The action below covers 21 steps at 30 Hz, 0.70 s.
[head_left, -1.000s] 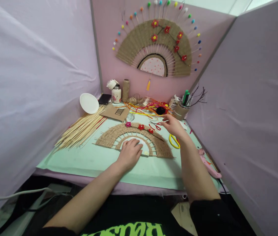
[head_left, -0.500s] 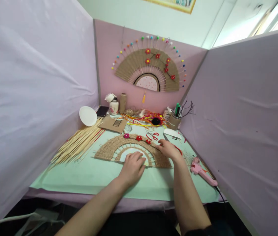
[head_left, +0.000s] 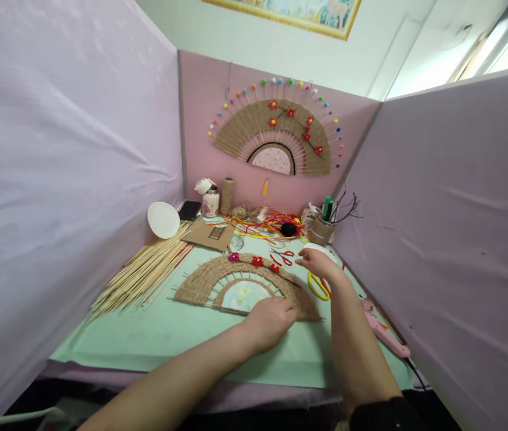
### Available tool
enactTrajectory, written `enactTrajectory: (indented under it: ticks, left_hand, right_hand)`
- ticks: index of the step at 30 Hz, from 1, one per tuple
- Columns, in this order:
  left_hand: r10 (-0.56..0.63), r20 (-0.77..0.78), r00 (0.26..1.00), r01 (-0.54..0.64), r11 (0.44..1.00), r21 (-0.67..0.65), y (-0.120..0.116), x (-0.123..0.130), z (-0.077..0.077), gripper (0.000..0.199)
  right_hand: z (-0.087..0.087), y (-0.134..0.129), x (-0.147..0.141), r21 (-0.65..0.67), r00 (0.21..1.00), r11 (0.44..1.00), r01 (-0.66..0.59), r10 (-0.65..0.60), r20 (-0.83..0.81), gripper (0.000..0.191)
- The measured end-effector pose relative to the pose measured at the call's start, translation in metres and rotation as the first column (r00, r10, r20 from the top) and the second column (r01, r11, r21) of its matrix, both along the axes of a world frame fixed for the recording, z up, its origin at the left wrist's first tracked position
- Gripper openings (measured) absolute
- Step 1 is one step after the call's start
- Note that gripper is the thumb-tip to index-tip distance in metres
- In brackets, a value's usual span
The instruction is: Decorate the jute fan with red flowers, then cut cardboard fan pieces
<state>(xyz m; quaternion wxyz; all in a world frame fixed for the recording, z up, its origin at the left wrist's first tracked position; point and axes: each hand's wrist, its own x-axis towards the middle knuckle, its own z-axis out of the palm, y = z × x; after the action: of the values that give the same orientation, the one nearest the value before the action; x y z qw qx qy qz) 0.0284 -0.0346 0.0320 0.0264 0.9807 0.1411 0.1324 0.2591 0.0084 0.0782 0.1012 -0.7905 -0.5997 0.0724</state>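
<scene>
A woven brown fan [head_left: 200,281] lies on the green tabletop, with a pink flower [head_left: 234,257], red flowers [head_left: 257,261] and a dark twig along its upper band. Its pale half-round centre [head_left: 242,294] shows a light pattern. My left hand [head_left: 272,323] rests at the fan's lower edge, right of that centre, fingers curled together on it; what they hold, if anything, is hidden. Above the fan's right side is my right hand [head_left: 319,263], its fingers bent close together near red-handled scissors [head_left: 287,258] and yellow-handled scissors [head_left: 318,287]. Whether it holds something small is unclear.
Thin sticks [head_left: 146,269] and a white bowl [head_left: 163,220] are on the left. Cardboard [head_left: 209,233], coloured strips [head_left: 258,227] and a pen holder [head_left: 321,230] stand behind. A pink glue gun [head_left: 386,335] lies right. A finished fan [head_left: 245,123] hangs on the back panel.
My left hand has moved right, uncovering the fan's centre. My right hand has lifted off the fan's upper right edge. The yellow scissor handles now show. The view has tilted up slightly.
</scene>
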Motion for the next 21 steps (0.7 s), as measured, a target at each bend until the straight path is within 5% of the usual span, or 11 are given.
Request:
enactTrajectory:
  ticks: [4,8,21]
  left_hand:
    - [0.001,-0.087,0.996,-0.003,1.000,-0.016,0.003,0.022,0.002,0.013]
    - [-0.006,-0.011,1.000,0.006,0.999,-0.044,0.006,0.036,-0.014,0.025]
    - [-0.095,0.145,0.985,0.102,0.994,-0.039,0.007,0.038,-0.056,0.011]
  right_hand:
    - [0.009,0.017,0.011,0.007,1.000,1.000,0.018,-0.018,0.005,0.028]
    - [0.012,0.033,0.016,0.005,1.000,0.999,0.031,-0.031,-0.001,0.027]
    - [0.028,0.077,0.048,0.043,0.998,0.997,0.066,-0.065,-0.021,0.019]
